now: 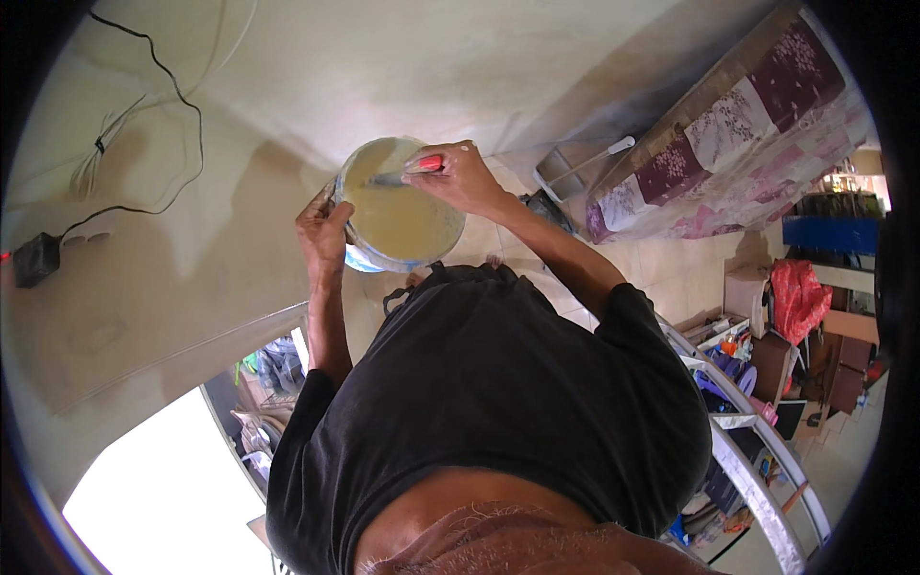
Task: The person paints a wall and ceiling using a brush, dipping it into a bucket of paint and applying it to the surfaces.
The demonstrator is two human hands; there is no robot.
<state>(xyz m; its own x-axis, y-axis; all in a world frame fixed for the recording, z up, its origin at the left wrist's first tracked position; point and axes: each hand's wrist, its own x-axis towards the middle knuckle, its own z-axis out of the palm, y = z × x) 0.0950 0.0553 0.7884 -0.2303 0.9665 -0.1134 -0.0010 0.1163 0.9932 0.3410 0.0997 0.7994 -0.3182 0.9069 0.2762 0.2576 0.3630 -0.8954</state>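
Bucket (pixel 381 264) shows yellowish mix (pixel 407 225), left hand (pixel 323 225) clamping its edge, right hand (pixel 457 180) closed round red-handled tool (pixel 430 163) (masking some bucket), patterned cloth (pixel 719 144) right of bucket!

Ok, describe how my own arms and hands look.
Your black shirt has loose, plain sleeves ending near the elbows, leaving the forearms bare. Neither the left hand nor the right hand wears a glove; the right has a small pale spot near the knuckles.

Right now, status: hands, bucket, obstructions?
Left hand gripping bucket at rim. Right hand holding red-handled tool over yellowish contents. Silver ladder off to the right, apart from bucket.
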